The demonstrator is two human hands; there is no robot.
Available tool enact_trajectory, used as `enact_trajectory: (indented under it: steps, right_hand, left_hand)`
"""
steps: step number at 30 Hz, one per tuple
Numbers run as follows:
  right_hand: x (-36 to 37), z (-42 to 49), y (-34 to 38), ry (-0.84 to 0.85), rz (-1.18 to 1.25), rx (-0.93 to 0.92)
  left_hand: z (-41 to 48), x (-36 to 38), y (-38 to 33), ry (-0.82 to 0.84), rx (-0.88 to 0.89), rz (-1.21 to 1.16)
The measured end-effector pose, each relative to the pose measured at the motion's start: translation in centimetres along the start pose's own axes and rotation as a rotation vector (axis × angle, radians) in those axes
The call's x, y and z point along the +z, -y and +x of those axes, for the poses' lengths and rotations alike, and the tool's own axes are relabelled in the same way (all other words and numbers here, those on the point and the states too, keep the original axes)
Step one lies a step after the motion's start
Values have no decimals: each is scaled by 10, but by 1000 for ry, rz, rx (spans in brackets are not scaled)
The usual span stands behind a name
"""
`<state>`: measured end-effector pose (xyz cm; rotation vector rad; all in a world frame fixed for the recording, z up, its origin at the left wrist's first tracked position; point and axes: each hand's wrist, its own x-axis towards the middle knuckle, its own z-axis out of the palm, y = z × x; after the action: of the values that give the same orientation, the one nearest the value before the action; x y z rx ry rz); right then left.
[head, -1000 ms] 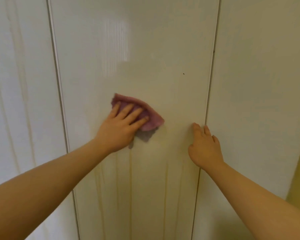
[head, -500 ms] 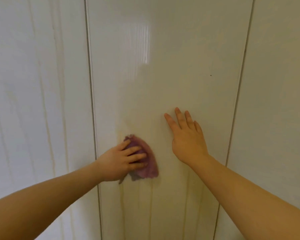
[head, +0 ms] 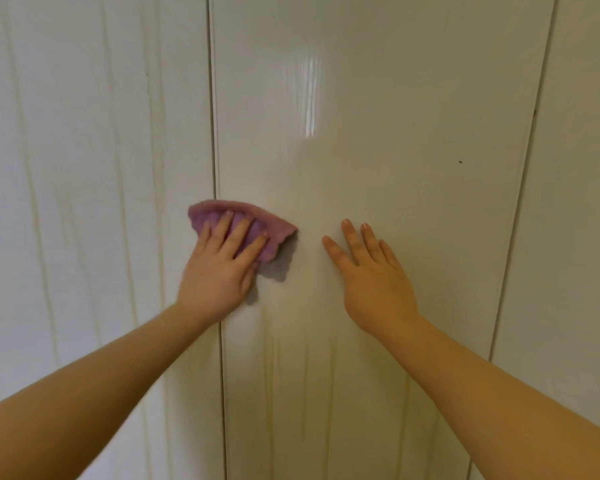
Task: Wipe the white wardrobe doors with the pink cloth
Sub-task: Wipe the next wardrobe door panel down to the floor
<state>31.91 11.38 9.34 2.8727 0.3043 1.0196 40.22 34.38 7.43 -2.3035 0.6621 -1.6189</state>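
From the head view, I have the left hand (head: 219, 268) laid flat on the pink cloth (head: 278, 232), fingers straight and spread. It presses the cloth against the middle wardrobe door (head: 378, 133) rather than gripping it. The cloth sits bunched at mid-height, its left end just over the seam (head: 215, 133) with the left door (head: 84, 168). The right hand (head: 374, 278) is near the cloth but apart from it, palm on the same door, fingers straight and holding nothing; I judge it is bracing the panel.

I read this as the middle of the wiping step on the centre door. Faint yellowish streaks (head: 305, 393) run down below both hands. They may be drip marks or only reflections in the gloss; I cannot tell. A small dark speck (head: 460, 162) sits to the upper right.

The next move, as I judge it, calls for firm, even pressure as the cloth is drawn down over those streaks, with the bracing hand shifted clear of its path.
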Motion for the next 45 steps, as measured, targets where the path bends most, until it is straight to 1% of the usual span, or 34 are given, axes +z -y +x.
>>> enact_trajectory:
  steps: [1, 4, 5, 6, 7, 8, 9, 10, 11, 13, 14, 15, 16, 18, 19, 20, 21, 22, 24, 25, 26, 27, 29, 30, 31, 33, 34, 35, 37, 40, 41, 42, 43, 45]
  right_hand:
    - [0, 0, 1, 7, -4, 1]
    - [2, 0, -2, -25, -18, -32]
    - [2, 0, -4, -50, -15, -35]
    - [3, -1, -4, -79, -16, -40]
    - [3, 0, -2, -82, -25, -29]
    - [7, 2, -2, -79, -47, -22]
    - [11, 4, -2, -98, -62, -22]
    - [15, 6, -3, -128, -53, -6]
    - [17, 7, -3, -136, -34, -4]
    - [15, 7, 0, -152, -47, -13]
    - [13, 7, -1, -142, -77, -12]
    - [10, 7, -1, -118, -90, -33]
    - [6, 6, 0, -108, -81, -28]
    - [0, 4, 0, -128, -86, -27]
    - [6, 3, -1, -90, -107, -36]
    - [9, 2, -1, -40, -117, -21]
    - [12, 3, -1, -64, -96, -24]
    - [10, 4, 0, -97, -72, -10]
    - [16, 4, -4, -106, -93, -7]
    - [16, 4, -6, -64, -120, -24]
    - [12, 3, -6, -57, -124, -22]
    - [13, 4, -8, -86, -119, -38]
    - [10, 4, -7, -114, -100, -43]
    - [9, 3, -3, -96, -87, -34]
    - [9, 3, -2, -91, -102, -24]
    - [6, 2, -3, 36, -101, -31]
    - [4, -2, -1, 82, -81, -19]
    - [2, -4, -3, 64, -85, -14]
    - [7, -12, -1, 16, -78, -1]
    - [17, -26, 4, -26, -35, 30]
    - [20, -30, 3, -34, -22, 42]
    - [23, -32, 4, -21, -30, 51]
    - [27, -35, 4, -4, -37, 58]
    - [33, -40, 7, 3, -24, 73]
  left_hand:
    - [-6, 5, -15, 4, 40, -20]
    - [-11, 7, -16, 65, 637, -79]
    - [-3, 7, -2, 24, 725, -40]
    - [7, 5, 10, -28, 674, -1]
    - [18, 4, 18, -82, 496, 4]
    - [27, 0, 21, -99, 250, -8]
    - [33, -3, 16, -97, 61, -37]
    - [32, -2, 6, -70, -2, -61]
    - [27, 2, -6, -49, 92, -72]
    - [8, 10, -20, 5, 524, -115]
    - [2, 9, -17, 31, 690, -130]
    - [2, 6, -8, 27, 755, -105]
    - [7, 2, 1, 6, 695, -70]
    - [25, -1, 13, -98, 343, -50]
    - [32, -7, 12, -103, 141, -53]
    - [35, -10, 6, -83, 13, -77]
    - [32, -7, -3, -90, 2, -93]
    - [25, -2, -10, -113, 125, -101]
    - [12, 0, -10, -95, 513, -132]
    - [12, -3, -1, -80, 627, -102]
    - [16, -4, 6, -88, 627, -53]
    - [20, -4, 9, -111, 508, -24]
    - [24, -5, 0, -122, 170, -52]
    - [17, 0, -9, -124, 147, -83]
    - [5, 6, -20, -103, 247, -112]
    - [-27, 19, -29, -2, 554, -136]
    - [-44, 22, -26, 54, 660, -127]
    - [-51, 22, -18, 64, 703, -78]
    - [-53, 23, -3, 2, 624, -4]
    - [-34, 16, 3, -103, 175, -50]
    - [-33, 14, -3, -96, 58, -89]
    - [-38, 17, -13, -93, 12, -104]
    - [-50, 25, -26, -60, 54, -99]
    - [-85, 38, -44, 14, 337, -92]
